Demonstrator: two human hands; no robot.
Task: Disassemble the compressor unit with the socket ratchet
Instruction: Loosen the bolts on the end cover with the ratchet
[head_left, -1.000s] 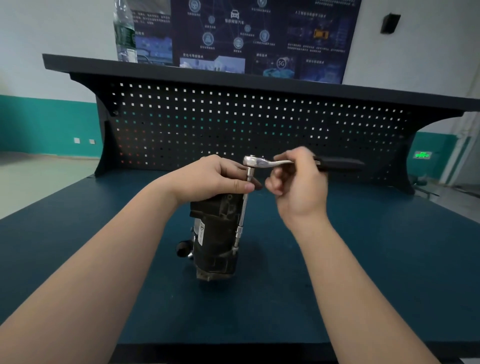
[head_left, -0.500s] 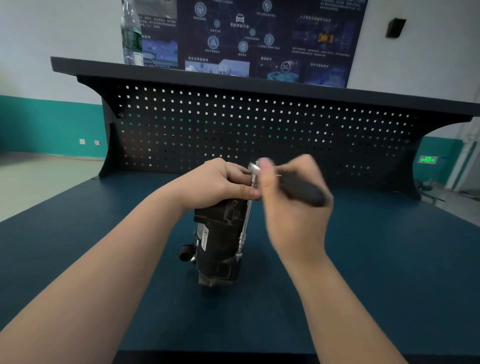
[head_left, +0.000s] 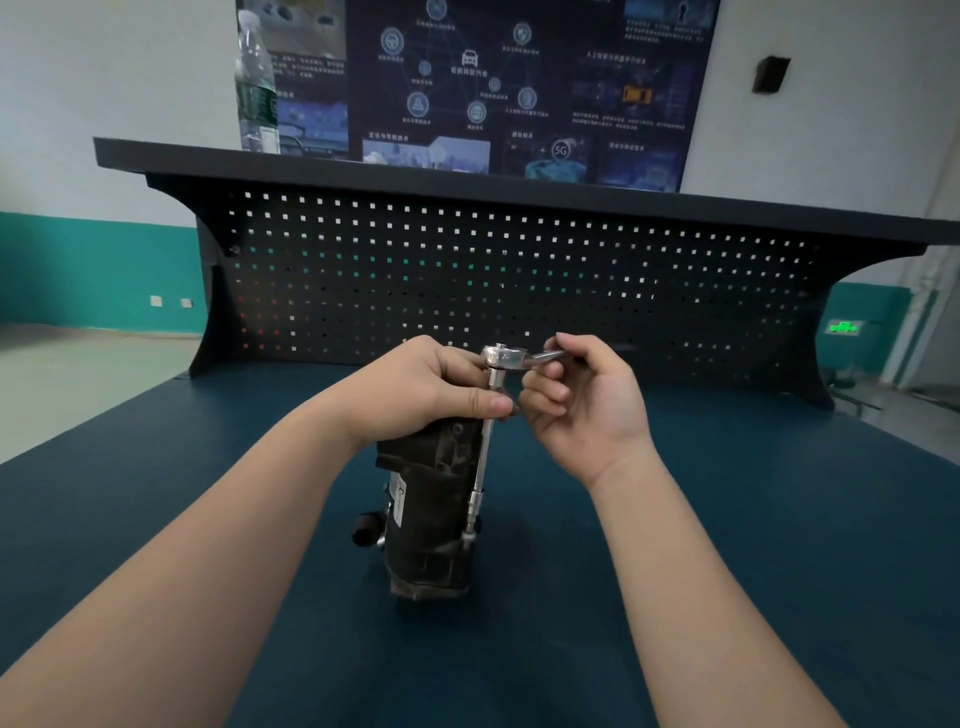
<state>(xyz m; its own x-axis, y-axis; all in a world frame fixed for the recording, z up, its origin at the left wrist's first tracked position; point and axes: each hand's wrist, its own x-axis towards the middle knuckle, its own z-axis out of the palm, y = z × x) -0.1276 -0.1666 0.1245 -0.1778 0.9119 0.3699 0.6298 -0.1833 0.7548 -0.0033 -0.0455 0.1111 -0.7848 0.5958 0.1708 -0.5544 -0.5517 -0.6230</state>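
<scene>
A dark, grimy compressor unit (head_left: 428, 519) stands upright on the blue bench top (head_left: 727, 545). My left hand (head_left: 431, 387) grips its top, thumb lying against the extension bar. A chrome socket ratchet (head_left: 501, 357) sits above the unit, and its long extension bar (head_left: 482, 467) runs down the unit's right side to a fastener low on the body. My right hand (head_left: 587, 402) curls its fingers round the ratchet handle, which points to the right and is mostly hidden behind the hand.
A black pegboard back panel (head_left: 519, 280) with a shelf on top closes off the far edge of the bench. A plastic water bottle (head_left: 255, 88) stands on that shelf at the left. A dark poster (head_left: 519, 88) hangs on the wall behind.
My right hand swung the ratchet handle toward me and then back out to the right. The left hand stayed on the compressor's top.
</scene>
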